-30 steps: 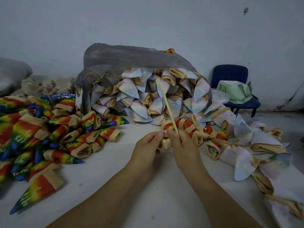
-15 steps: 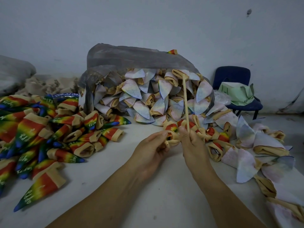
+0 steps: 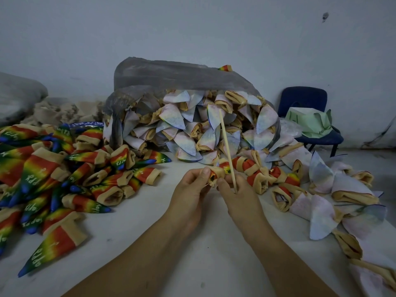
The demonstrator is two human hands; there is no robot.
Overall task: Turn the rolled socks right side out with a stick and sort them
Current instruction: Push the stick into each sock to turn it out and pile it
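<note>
Pinching one rolled sock (image 3: pixel 216 173) with both hands: left hand (image 3: pixel 190 190) at its rim, right hand (image 3: pixel 239 195) on it too, stick (image 3: pixel 226 146) tucked between the fingers and poking up. Held just above the white table (image 3: pixel 203 254). Plenty done (big rainbow pile (image 3: pixel 42 170) on the left). Lots to go: gray bag (image 3: pixel 171 76) full of pale socks (image 3: pixel 184 144), more spilled right. Bare gray wall (image 3: pixel 192 28), blue chair (image 3: pixel 304 97) behind.

The left grip (image 3: pixel 190 190) and right grip (image 3: pixel 241 197) both pinch a rolled sock (image 3: pixel 216 173) above the white tabletop (image 3: pixel 199 249). The right one also holds a thin stick (image 3: pixel 227 146), tilted up.
</note>
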